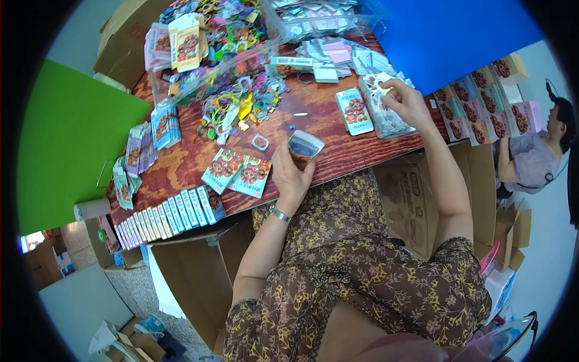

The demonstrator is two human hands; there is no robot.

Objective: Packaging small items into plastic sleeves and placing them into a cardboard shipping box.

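Note:
My left hand (pixel 289 178) is wrapped round a small printed carton (pixel 306 145), held upright near the table's front edge with its top open towards me. My right hand (pixel 407 107) is raised over a clear container of whitish packets (pixel 395 123), its thumb and fingertips pinched together. Whatever is between those fingertips is too small to make out. Left of that container lies a pale blue carton (pixel 354 111) with cartoon figures. Two flat printed packs (pixel 252 176) lie left of my left hand, with a small white-framed piece (pixel 260 142) beyond them.
Colourful trinkets (pixel 244 108) spill before a clear bin (pixel 217 63). White packets fill another bin (pixel 313 21) at the back. Cartons stand in a row (pixel 172 214) along the front left edge. Green (pixel 78 145) and blue (pixel 452 42) panels flank the table. Another person (pixel 537 148) sits far right.

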